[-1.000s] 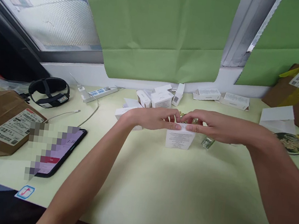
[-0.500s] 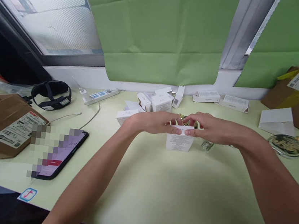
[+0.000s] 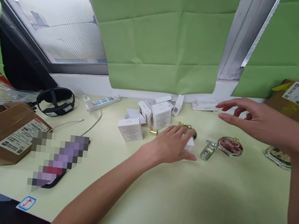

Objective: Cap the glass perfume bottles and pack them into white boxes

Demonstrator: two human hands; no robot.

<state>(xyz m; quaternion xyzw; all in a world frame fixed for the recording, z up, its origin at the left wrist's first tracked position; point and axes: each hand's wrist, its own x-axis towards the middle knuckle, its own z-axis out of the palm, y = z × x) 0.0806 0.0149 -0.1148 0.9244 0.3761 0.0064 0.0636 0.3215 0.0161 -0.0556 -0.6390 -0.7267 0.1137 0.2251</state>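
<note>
My left hand lies over a small white box at the middle of the table, its thumb on the near side and its fingers across the far side. Most of that box is hidden under the palm. Raised over the right part of the table, my right hand has thumb and fingers apart and nothing between them. Behind its fingertips lies a white carton. Between the two hands are a clear glass bottle and an oval ornament with a reddish face. A round gold-trimmed ornament shows behind my left fingers.
Several white boxes cluster at the back, with one white box in front and a gold cylinder beside it. Leftward are a phone, brown carton, headset and power strip. Another carton stands right.
My right hand has let go of the white box and moved right and up. My left hand has shifted from the box's top edge to lie over it. The view has tilted slightly.
</note>
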